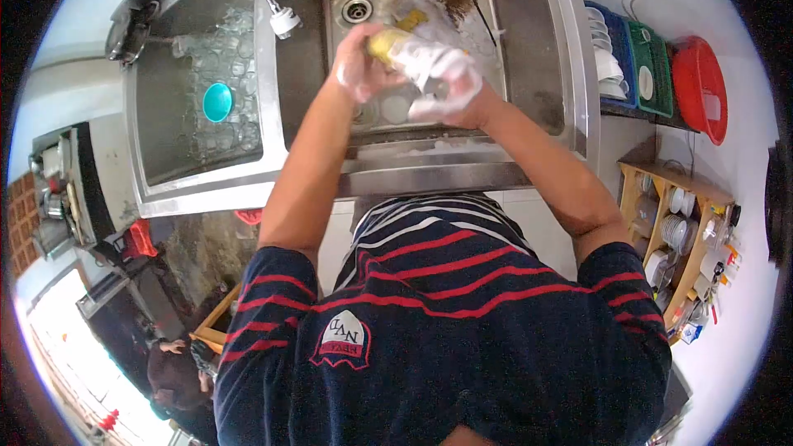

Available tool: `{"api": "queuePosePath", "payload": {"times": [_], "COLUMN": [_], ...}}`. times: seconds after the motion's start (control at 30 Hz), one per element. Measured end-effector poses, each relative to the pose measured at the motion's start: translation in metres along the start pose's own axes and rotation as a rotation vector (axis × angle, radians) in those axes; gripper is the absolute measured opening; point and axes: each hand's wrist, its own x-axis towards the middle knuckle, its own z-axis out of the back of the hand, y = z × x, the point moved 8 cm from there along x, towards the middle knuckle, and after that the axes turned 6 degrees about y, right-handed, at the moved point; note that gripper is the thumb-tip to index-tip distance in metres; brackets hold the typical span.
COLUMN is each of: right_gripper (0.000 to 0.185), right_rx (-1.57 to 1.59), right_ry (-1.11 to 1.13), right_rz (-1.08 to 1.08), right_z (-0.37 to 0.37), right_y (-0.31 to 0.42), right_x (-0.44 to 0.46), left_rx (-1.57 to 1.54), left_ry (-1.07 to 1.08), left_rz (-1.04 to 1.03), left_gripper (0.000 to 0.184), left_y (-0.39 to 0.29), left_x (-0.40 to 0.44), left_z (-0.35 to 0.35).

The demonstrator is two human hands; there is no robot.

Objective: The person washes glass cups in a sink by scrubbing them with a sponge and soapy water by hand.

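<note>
While a foam-covered object point(425, 59) is held above the right basin point(537, 58) of a double steel sink, a yellow sponge point(380, 43) rests against its left end; suds and blur hide the object's exact form. The left hand point(357, 68) has its fingers curled about the sponge, and the right hand point(469, 99), lathered with white suds, has its fingers wrapped around the object. Beneath them, toward the near side of the basin, lie round pale vessels point(395, 108), partly covered by the hands. A drain point(358, 10) occupies the basin's far left corner; to its right, a second yellow sponge point(410, 20) sits among suds. Left of the dividing wall, the left basin point(157, 144) contains many clear glasses point(237, 43), with a teal bowl point(218, 102) among them. A flexible faucet point(283, 21) with a white nozzle hangs near the divider at the far side. To the right of the sink, a blue crate point(624, 49) carries white dishes point(607, 66), beside a green crate point(657, 74) and a red basin point(700, 87). Nearer on the right stands a wooden shelf point(698, 190) stacked with plates point(677, 231). At the near left, another person point(178, 372) is partly visible.
</note>
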Motion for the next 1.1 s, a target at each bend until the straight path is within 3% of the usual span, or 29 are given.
{"api": "queuePosePath", "payload": {"times": [0.07, 0.1, 0.13, 0.2, 0.23, 0.33, 0.37, 0.4, 0.47, 0.53, 0.6, 0.63, 0.67, 0.73, 0.77, 0.8, 0.87, 0.93, 1.0, 1.03, 1.07, 1.1], "right_gripper": [0.032, 0.033, 0.033, 0.033, 0.03, 0.035, 0.039, 0.039, 0.049, 0.054, 0.047, 0.041, 0.041, 0.034, 0.037, 0.037, 0.037, 0.038, 0.032, 0.027, 0.027, 0.025], "right_rx": [-0.082, -0.116, -0.115, 0.609, 1.124, 1.091, 1.074, 1.071, -0.041, -0.029, 0.275, 0.616, 0.611, 0.915, 0.752, 0.754, 0.063, 0.125, 0.277, 0.568, 0.571, 1.013], "right_ry": [0.046, 0.173, 0.175, -0.064, -0.334, -0.244, -0.198, -0.197, 0.05, 0.04, -0.112, -0.073, -0.078, -0.153, -0.076, -0.076, -0.129, -0.134, -0.149, -0.015, -0.013, -0.289], "right_rz": [0.04, -0.091, -0.088, -0.68, -0.903, -0.805, -0.741, -0.737, -0.097, -0.113, -0.464, -0.867, -0.87, -0.903, -0.603, -0.6, -0.214, -0.257, -0.646, -1.026, -1.031, -1.131], "right_z": [0.014, 0.005, 0.0, -0.02, -0.059, -0.051, -0.047, -0.039, 0.008, -0.002, -0.017, -0.034, -0.031, -0.044, -0.042, -0.045, -0.021, -0.031, -0.037, -0.037, -0.039, -0.046], "right_y": [0.026, 0.027, 0.03, -0.017, -0.061, -0.054, -0.049, -0.047, 0.029, 0.03, -0.004, -0.036, -0.044, -0.054, -0.038, -0.039, -0.002, -0.007, -0.026, -0.032, -0.033, -0.04], "right_x": [0.018, 0.019, 0.02, -0.006, -0.042, -0.041, -0.031, -0.027, 0.027, 0.026, 0.005, -0.015, -0.018, -0.032, -0.016, -0.017, 0.0, 0.003, -0.009, -0.01, -0.015, -0.03], "left_rx": [0.439, 0.54, 0.538, 0.45, 0.396, 0.446, 0.413, 0.414, 0.474, 0.642, 0.577, 0.424, 0.425, 0.602, 0.602, 0.604, 0.723, 0.676, 0.465, 0.352, 0.35, 0.384], "left_ry": [0.006, -0.048, -0.049, -0.117, -0.102, -0.118, -0.061, -0.058, -0.021, -0.123, -0.197, -0.166, -0.161, -0.189, -0.21, -0.212, -0.237, -0.26, -0.316, -0.279, -0.285, -0.27], "left_rz": [0.288, 0.238, 0.235, -0.023, -0.133, -0.198, -0.074, -0.077, 0.289, 0.202, -0.167, -0.272, -0.267, -0.168, -0.077, -0.08, 0.052, -0.044, -0.193, -0.23, -0.226, -0.307], "left_gripper": [0.03, 0.027, 0.027, 0.033, 0.031, 0.032, 0.035, 0.035, 0.04, 0.04, 0.041, 0.04, 0.04, 0.04, 0.038, 0.038, 0.036, 0.033, 0.029, 0.026, 0.026, 0.026], "left_y": [0.006, 0.004, 0.009, 0.001, -0.004, -0.003, 0.005, -0.004, 0.01, 0.008, -0.006, -0.003, -0.005, -0.006, -0.003, -0.007, -0.003, -0.003, -0.002, 0.003, 0.004, -0.003], "left_x": [0.002, 0.005, 0.009, 0.021, 0.008, 0.005, 0.01, 0.014, 0.012, 0.003, 0.015, 0.014, 0.015, 0.01, 0.002, -0.002, -0.006, 0.003, 0.002, 0.007, 0.007, 0.007], "left_z": [0.007, 0.009, 0.014, 0.028, 0.012, 0.027, 0.031, 0.037, 0.04, 0.022, 0.037, 0.035, 0.036, 0.046, 0.034, 0.026, 0.02, 0.025, 0.031, 0.036, 0.039, 0.037]}}
